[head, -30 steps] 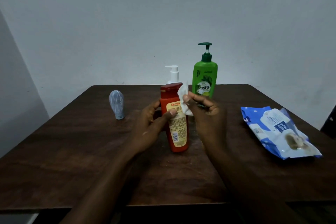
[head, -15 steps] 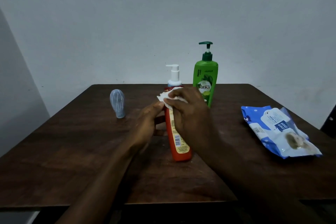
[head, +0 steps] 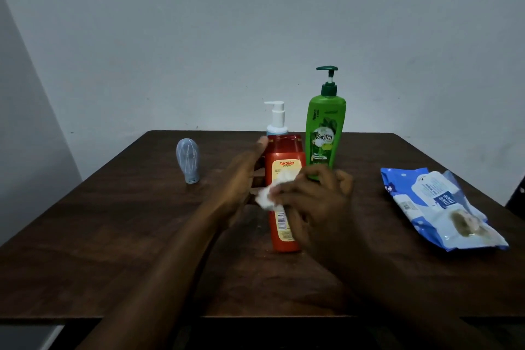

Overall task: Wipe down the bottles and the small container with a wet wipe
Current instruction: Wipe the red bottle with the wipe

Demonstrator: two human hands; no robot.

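**Item 1, red btl**: upright at the ctr of the table, nearer to us than the two pump btls. Red cap on top. The yellow label w/ barcode faces us, and we read "Karthika" on it.

**Item 2, left hand**: wrapped round the left side of the red btl and gripping it. One fingertip sits up at cap level.

**Item 3, right hand**: in front of the red btl at mid-height. The fingers are curled and clutch the wet wipe, pressing it on the label. We lose the btl's lower right part behind this hand.

**Item 4, wet wipe**: white and crumpled. It sticks out left of the right-hand fingers and touches the btl front. It is just beside the left hand; we can't tell if they touch.

**Item 5, green pump btl**: upright, just behind and right of the red btl. "Vatika" label, dark green pump.

**Item 6, white pump btl**: straight behind the red btl. Only the pump head & pale blue shoulder show.

**Item 7, small container**: grey-blue w/ rounded top, upright at far left, well apart from the btls.

**Item 8, wipes pack**: blue & white, lying flat at the right of the table, well apart from both hands. We can't tell if it is open or sealed.
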